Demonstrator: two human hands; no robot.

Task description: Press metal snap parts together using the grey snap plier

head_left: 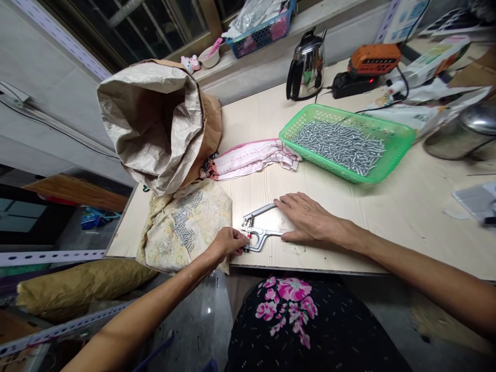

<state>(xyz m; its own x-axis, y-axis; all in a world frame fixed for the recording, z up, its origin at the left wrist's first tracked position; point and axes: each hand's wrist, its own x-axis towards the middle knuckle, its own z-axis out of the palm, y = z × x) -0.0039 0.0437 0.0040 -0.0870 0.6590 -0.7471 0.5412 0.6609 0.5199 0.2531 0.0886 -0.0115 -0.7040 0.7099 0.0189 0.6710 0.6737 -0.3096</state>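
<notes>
Silver-grey metal hand-press pliers w/ long handles (264, 234) were laid nr the front edge of a pale wood-grain tabletop (418, 217), nose to the L, handles spread. The bare L hand (228, 242) was brought to the nose, thumb & fingertips bunched just beside a small red tip (249, 236); whether they were shut on a small pc can't be told, the spot being hidden. The bare R hand (310, 218) was set palm down, fingers spread & wrapped round nothing, fingertips at the upper handle's end, thumb by the lower's.

The step in hand was judged to be fine fitting at the nose. For that, any pc was best lined up square w/ the tip, handles best steadied lightly by the R hand, and L fingertips best cleared before any squeeze.

Slim silver metal pcs (184, 222) were scattered on a yellow floral cloth (163, 235) beside the L hand, within easy reach; a heap of similar pcs (341, 146) was held in a green perforated plastic basket (329, 165) beyond the R hand.
</notes>
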